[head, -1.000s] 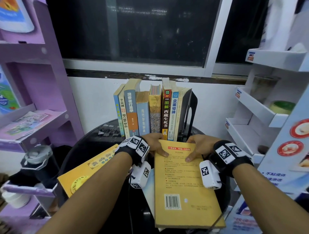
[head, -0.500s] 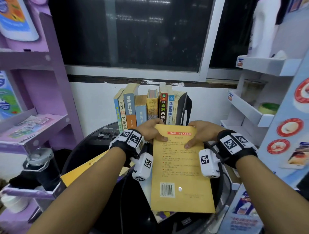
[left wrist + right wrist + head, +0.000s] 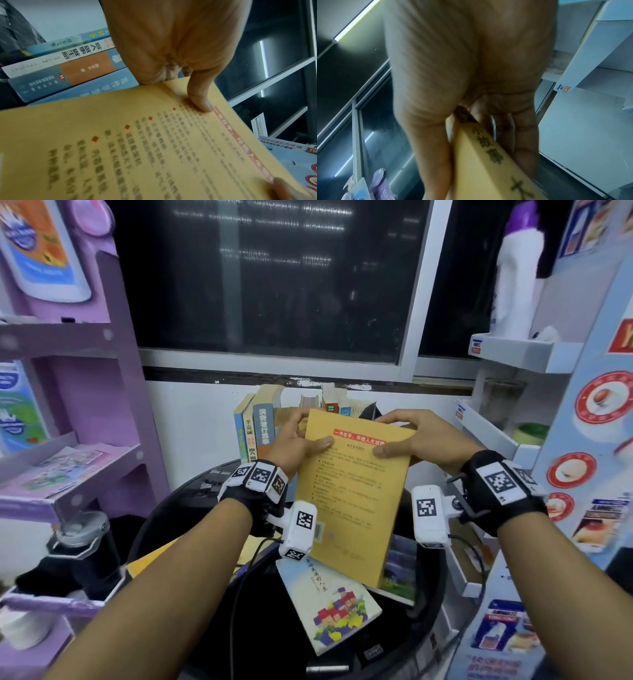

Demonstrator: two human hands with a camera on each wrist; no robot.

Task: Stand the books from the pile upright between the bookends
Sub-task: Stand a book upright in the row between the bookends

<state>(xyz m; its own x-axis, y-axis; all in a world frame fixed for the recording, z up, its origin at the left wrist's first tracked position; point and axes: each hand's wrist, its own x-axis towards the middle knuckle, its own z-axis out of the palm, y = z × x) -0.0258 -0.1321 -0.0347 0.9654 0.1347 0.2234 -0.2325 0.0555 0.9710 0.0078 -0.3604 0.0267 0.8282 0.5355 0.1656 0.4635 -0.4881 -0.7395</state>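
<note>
Both the left hand [image 3: 297, 440] and right hand [image 3: 416, 436] pinch the thin yellow paperback book [image 3: 352, 501] at its top corners, fingers clamped; it looks light and bendy, better gripped along the stiffer spine

The yellow book [image 3: 352, 494] has a matt paper cover, smooth, with printed text and a red band; its spine [image 3: 489, 152] looks like the same matt card. The books in the row [image 3: 255, 429] show paper spines with a slight sheen. The illustrated book [image 3: 329, 607] lying on the table has a smooth, faintly glossy paper cover. The round table [image 3: 191, 508] is black and glossy. The window [image 3: 274, 278] is dark, reflective glass in a smooth pale frame. The purple shelf [image 3: 85, 371] and the white shelf [image 3: 524, 354] look like matt printed cardboard. Both wristbands [image 3: 507, 491] are black cloth carrying white plastic blocks.
</note>
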